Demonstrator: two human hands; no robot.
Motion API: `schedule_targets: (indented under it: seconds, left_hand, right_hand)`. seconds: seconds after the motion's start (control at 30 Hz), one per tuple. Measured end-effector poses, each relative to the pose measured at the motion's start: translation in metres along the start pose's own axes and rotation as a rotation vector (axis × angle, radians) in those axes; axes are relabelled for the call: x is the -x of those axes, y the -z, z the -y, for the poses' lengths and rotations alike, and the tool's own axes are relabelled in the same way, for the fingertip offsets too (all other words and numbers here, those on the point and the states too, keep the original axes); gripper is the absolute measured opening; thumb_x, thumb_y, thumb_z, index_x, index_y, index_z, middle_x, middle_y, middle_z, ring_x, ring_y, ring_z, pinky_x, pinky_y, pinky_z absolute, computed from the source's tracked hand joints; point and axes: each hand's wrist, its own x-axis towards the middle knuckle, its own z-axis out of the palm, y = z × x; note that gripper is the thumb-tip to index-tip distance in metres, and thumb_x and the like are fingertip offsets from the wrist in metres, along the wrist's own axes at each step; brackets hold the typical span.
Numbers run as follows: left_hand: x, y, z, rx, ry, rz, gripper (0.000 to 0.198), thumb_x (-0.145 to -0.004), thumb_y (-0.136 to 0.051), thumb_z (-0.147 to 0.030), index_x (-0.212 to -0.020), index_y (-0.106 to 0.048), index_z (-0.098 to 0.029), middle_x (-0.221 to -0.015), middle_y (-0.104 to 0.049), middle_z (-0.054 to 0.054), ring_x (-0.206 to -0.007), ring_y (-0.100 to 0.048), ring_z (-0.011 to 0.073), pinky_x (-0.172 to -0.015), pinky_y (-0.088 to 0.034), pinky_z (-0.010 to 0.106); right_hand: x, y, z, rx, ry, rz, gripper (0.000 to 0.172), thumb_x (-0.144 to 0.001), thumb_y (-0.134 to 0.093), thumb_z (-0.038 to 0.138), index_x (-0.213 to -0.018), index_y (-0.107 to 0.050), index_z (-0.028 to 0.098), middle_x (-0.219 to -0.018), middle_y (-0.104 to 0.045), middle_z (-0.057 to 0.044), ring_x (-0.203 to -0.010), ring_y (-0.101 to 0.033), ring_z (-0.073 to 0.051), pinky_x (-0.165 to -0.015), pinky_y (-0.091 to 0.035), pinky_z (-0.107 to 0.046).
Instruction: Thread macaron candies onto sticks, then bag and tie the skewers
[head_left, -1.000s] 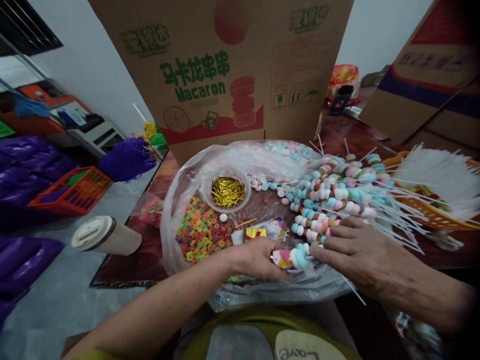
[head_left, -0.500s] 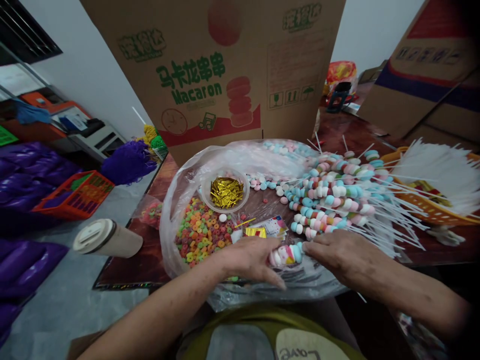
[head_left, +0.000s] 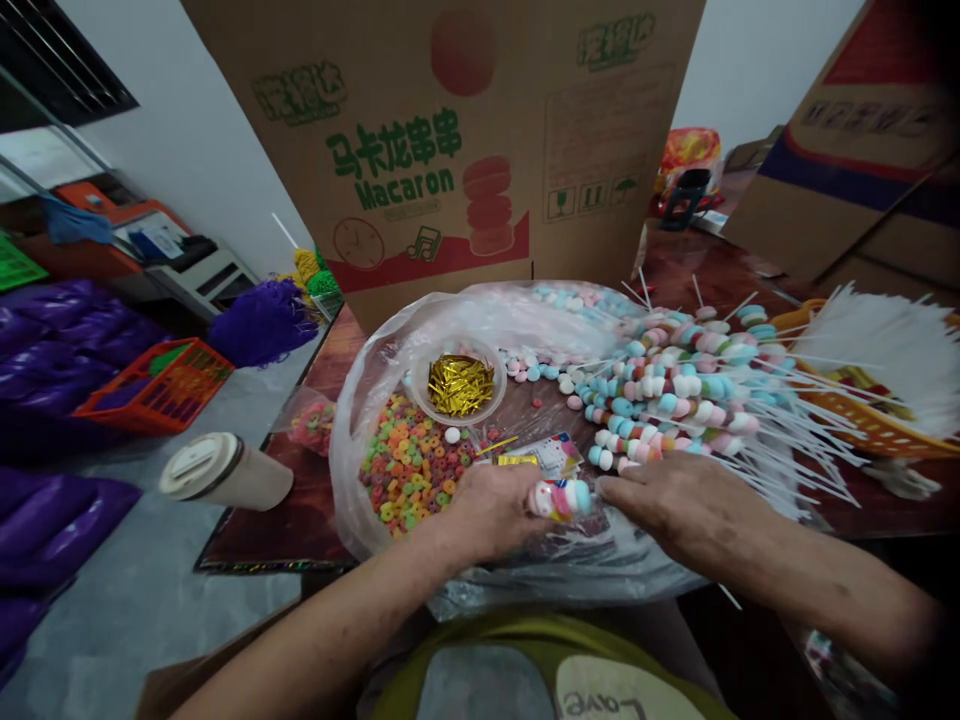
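Note:
My left hand (head_left: 495, 508) is closed round one end of a candy skewer (head_left: 568, 498), a short stack of white, pink and light-blue sweets that looks wrapped in printed clear film. At its right-hand end, my right hand (head_left: 667, 500) pinches the tip with thumb and forefinger; the stick or twisted film there is too small to make out. Just behind the hands lie a printed card (head_left: 551, 455) and a gold packet (head_left: 517, 461). A pile of finished-looking candy skewers (head_left: 675, 385) on white sticks spreads behind my right hand.
Colourful ring sweets (head_left: 412, 460) and a tub of gold twist ties (head_left: 460, 385) sit on clear plastic sheeting (head_left: 346, 440). A lidded cup (head_left: 247, 475) stands at the table's left edge. A tall cardboard box (head_left: 495, 240) blocks the back; an orange basket (head_left: 862, 420) holds white sticks.
My left hand has closed its spread fingers and thumb round the candy skewer. The skewer has shifted slightly left and turned a little. The right hand keeps its pinch at the end.

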Motion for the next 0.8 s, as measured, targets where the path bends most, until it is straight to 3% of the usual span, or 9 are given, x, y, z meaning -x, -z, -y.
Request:
schedule_targets:
  seconds: [0.13, 0.2, 0.27, 0.37, 0.47, 0.57, 0.73, 0.8]
  left_hand:
    - [0.005, 0.004, 0.007, -0.113, -0.170, -0.248, 0.029, -0.077, -0.051, -0.045, -0.070, -0.056, -0.017, -0.064, -0.061, 0.003, -0.062, -0.057, 0.0170, -0.056, -0.036, 0.027]
    - [0.005, 0.002, 0.008, -0.154, -0.237, -0.316, 0.025, -0.078, -0.051, -0.040, -0.071, -0.056, -0.017, -0.066, -0.061, 0.004, -0.065, -0.057, 0.0179, -0.058, -0.036, 0.028]
    - [0.002, 0.000, 0.006, -0.117, -0.223, -0.281, 0.028, -0.077, -0.053, -0.043, -0.072, -0.056, -0.016, -0.066, -0.061, 0.004, -0.063, -0.057, 0.0174, -0.056, -0.036, 0.027]
    - [-0.004, 0.003, 0.001, 0.074, -0.174, -0.108, 0.034, -0.072, -0.055, -0.051, -0.074, -0.057, -0.017, -0.065, -0.061, 0.001, -0.058, -0.055, 0.0137, -0.051, -0.033, 0.023]
    - [-0.007, 0.011, -0.003, 0.229, -0.152, -0.003, 0.034, -0.068, -0.059, -0.052, -0.075, -0.058, -0.018, -0.065, -0.061, -0.002, -0.056, -0.052, 0.0103, -0.049, -0.030, 0.020]
    - [-0.004, 0.015, -0.003, 0.210, -0.146, -0.071, 0.036, -0.066, -0.061, -0.053, -0.066, -0.058, -0.017, -0.059, -0.058, -0.002, -0.052, -0.049, 0.0095, -0.047, -0.027, 0.021]
    - [0.002, 0.011, 0.002, 0.053, -0.241, -0.327, 0.047, -0.071, -0.050, -0.061, -0.063, -0.059, -0.015, -0.056, -0.056, 0.002, -0.054, -0.051, 0.0127, -0.052, -0.031, 0.024]
    - [0.001, 0.010, 0.002, 0.074, -0.258, -0.313, 0.048, -0.071, -0.050, -0.062, -0.067, -0.061, -0.015, -0.059, -0.057, 0.004, -0.058, -0.052, 0.0140, -0.054, -0.033, 0.025]
  right_hand:
    - [0.003, 0.000, -0.003, 0.003, -0.016, 0.068, 0.024, -0.073, -0.044, 0.008, -0.082, -0.058, 0.025, -0.058, -0.062, 0.002, -0.047, -0.051, -0.013, -0.048, -0.009, -0.028]
    - [0.003, 0.001, 0.000, -0.006, -0.003, 0.064, 0.022, -0.072, -0.045, 0.007, -0.079, -0.057, 0.024, -0.056, -0.061, 0.003, -0.046, -0.049, -0.012, -0.047, -0.009, -0.027]
    - [0.002, 0.004, 0.003, 0.030, 0.026, -0.013, 0.021, -0.070, -0.047, 0.007, -0.079, -0.056, 0.023, -0.055, -0.059, 0.003, -0.046, -0.048, -0.011, -0.048, -0.010, -0.028]
    - [-0.003, 0.012, 0.006, 0.146, 0.093, -0.143, 0.019, -0.067, -0.050, 0.007, -0.079, -0.055, 0.021, -0.057, -0.058, 0.001, -0.048, -0.048, -0.013, -0.050, -0.012, -0.029]
    - [-0.005, 0.014, 0.004, 0.213, 0.164, -0.172, 0.019, -0.064, -0.052, 0.007, -0.077, -0.053, 0.021, -0.058, -0.058, 0.000, -0.049, -0.049, -0.014, -0.051, -0.014, -0.029]
    - [-0.001, 0.009, 0.000, 0.178, 0.205, -0.140, 0.024, -0.061, -0.052, 0.004, -0.078, -0.051, 0.021, -0.057, -0.057, 0.001, -0.046, -0.047, -0.013, -0.050, -0.011, -0.030]
    - [0.008, 0.003, -0.001, 0.058, 0.180, -0.108, 0.024, -0.063, -0.049, 0.002, -0.076, -0.049, 0.022, -0.051, -0.053, 0.004, -0.041, -0.043, -0.011, -0.048, -0.008, -0.030]
    - [0.006, 0.006, 0.000, 0.043, 0.173, -0.100, 0.023, -0.063, -0.048, 0.001, -0.075, -0.050, 0.021, -0.052, -0.054, 0.004, -0.042, -0.043, -0.011, -0.047, -0.010, -0.030]
